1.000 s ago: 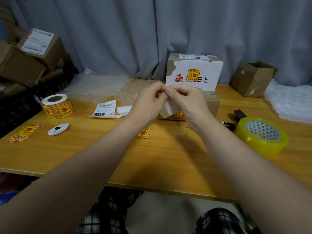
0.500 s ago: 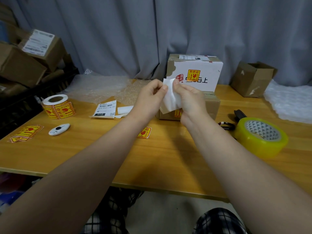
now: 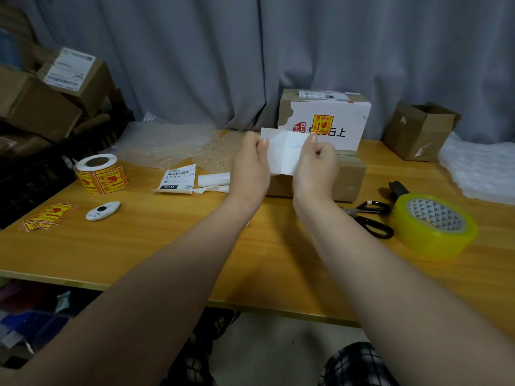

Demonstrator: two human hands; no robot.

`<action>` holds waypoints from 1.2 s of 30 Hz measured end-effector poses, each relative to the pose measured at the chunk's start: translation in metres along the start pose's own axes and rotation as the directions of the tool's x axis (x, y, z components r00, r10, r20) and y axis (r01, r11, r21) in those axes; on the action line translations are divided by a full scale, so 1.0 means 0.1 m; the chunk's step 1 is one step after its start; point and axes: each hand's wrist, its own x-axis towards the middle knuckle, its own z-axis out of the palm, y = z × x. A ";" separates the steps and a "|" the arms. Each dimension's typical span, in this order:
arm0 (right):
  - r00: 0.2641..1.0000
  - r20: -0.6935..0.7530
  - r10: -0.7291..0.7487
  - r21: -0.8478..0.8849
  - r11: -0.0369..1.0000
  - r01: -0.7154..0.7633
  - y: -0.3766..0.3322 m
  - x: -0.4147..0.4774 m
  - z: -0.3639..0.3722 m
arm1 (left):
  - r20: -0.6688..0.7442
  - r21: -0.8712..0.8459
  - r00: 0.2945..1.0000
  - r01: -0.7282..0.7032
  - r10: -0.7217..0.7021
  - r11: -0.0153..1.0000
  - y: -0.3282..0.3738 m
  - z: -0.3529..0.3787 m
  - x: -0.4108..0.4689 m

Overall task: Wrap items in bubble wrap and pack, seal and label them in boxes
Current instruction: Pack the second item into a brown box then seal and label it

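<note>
Label sheet [image 3: 284, 151] stretched between left hand [image 3: 252, 162] and right hand [image 3: 316, 162], both pinching top corners.

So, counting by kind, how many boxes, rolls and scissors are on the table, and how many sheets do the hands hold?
Boxes: 3 (white box, brown box under it, open brown box)
Rolls: 2 (sticker roll, tape roll)
Scissors: 1
Sheets: 1 (white sheet, pinched by left hand and right hand)
Total: 7

Sticker roll [image 3: 101, 174] near the bench's [image 3: 172, 246] left edge; tape roll [image 3: 434, 224] and scissors [image 3: 370, 218] near the right edge; stacked boxes [image 3: 326, 121] at the back edge.
</note>
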 end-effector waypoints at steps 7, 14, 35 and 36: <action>1.000 -0.009 0.012 -0.072 0.997 -0.013 0.05 0.05 -0.08 | 0.065 0.200 0.998 -0.026 0.014 0.979 -0.11 -0.10 0.07; 0.997 -0.034 0.066 -0.030 0.997 -0.067 -0.02 0.11 -0.13 | 0.066 0.310 0.995 0.053 -0.077 0.949 -0.24 -0.23 0.15; 0.961 -0.275 0.035 0.166 0.986 0.012 -0.20 0.34 -0.35 | -0.191 0.220 0.840 0.541 -0.508 0.812 -0.74 -0.74 0.19; 0.962 -0.270 0.023 0.149 0.989 0.018 -0.24 0.38 -0.38 | -0.244 0.053 0.801 0.574 -0.547 0.817 -0.79 -0.80 0.17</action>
